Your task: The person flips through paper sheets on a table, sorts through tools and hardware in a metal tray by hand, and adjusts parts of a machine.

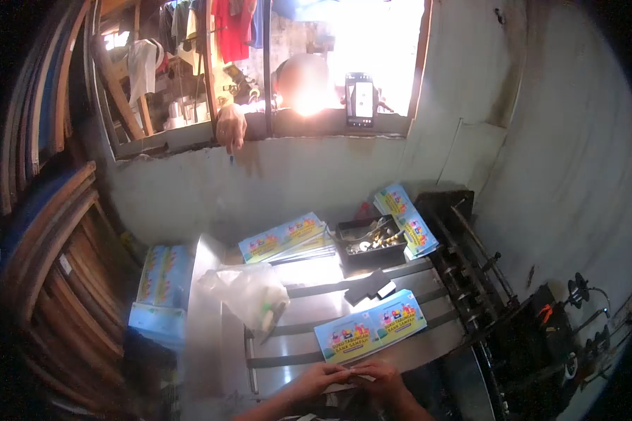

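My left hand [324, 377] and my right hand [380, 380] meet at the bottom centre, fingertips touching. Both have curled fingers, and whatever small thing may sit between them is hidden. Just beyond them lies a blue and yellow printed sheet [372, 327], or a thin stack of such sheets, with two cover pictures side by side. It rests on a metal feed table [295, 356] crossed by dark straps. Behind the sheet is a flat black object [367, 288] with a small white block [386, 289] on its right end.
A crumpled plastic bag [249, 291] lies left. Printed stacks [277, 238] and a black box of metal parts [372, 242] stand behind. Machine rollers [463, 281] are right; wooden frames [63, 281] lean left. Another person's hand [232, 128] hangs over the windowsill near a phone [359, 99].
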Demonstrator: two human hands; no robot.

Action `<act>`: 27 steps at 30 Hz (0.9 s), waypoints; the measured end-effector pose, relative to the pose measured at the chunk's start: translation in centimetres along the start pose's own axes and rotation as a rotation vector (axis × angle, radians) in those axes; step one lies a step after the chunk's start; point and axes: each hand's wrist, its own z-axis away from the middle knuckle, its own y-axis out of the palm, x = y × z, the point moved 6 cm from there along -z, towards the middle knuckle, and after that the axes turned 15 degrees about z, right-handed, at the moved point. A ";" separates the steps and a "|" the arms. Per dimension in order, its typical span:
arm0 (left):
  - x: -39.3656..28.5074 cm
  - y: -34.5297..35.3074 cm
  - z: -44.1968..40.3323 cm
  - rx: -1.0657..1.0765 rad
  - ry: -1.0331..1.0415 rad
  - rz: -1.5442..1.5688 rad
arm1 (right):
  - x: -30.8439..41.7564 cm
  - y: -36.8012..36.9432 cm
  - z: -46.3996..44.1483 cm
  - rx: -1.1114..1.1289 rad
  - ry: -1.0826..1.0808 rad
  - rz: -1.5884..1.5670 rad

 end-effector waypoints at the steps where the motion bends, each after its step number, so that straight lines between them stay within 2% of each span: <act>1: -0.1 0.0 0.3 -0.007 -0.006 0.000 | 0.1 -0.2 0.0 0.005 0.040 -0.006; 9: -0.3 1.9 -1.0 -0.049 0.092 -0.091 | -1.9 -1.8 0.5 0.152 0.120 0.025; 11: 0.7 2.2 -1.7 -0.080 0.068 0.026 | -2.9 -2.7 0.4 0.180 0.339 -0.185; 12: 1.1 2.5 -2.2 -0.095 0.040 0.146 | -3.6 -3.0 0.3 0.185 0.327 -0.190; 13: 1.1 2.7 -2.4 -0.105 0.046 0.144 | -3.9 -3.1 0.1 0.226 0.192 -0.126; 14: -0.2 3.6 -2.2 -0.133 0.039 -0.067 | -4.2 -3.3 0.0 0.263 0.057 -0.059; 15: -1.3 4.4 -2.5 -0.158 0.032 -0.277 | -5.1 -3.7 -0.1 0.263 0.049 -0.058; 18: -0.8 6.8 -3.6 -0.176 -0.079 -0.109 | -6.0 -5.6 0.5 0.328 -0.106 0.046; 21: -0.3 9.1 -5.7 -0.150 -0.074 -0.017 | -9.1 -6.6 1.7 0.421 -0.024 -0.115; 23: 0.4 10.2 -6.7 -0.203 -0.105 -0.100 | -10.8 -7.1 2.7 0.471 -0.044 -0.124; 27: 2.1 11.8 -9.1 -0.249 -0.013 -0.096 | -11.7 -10.3 2.3 0.394 -0.078 -0.135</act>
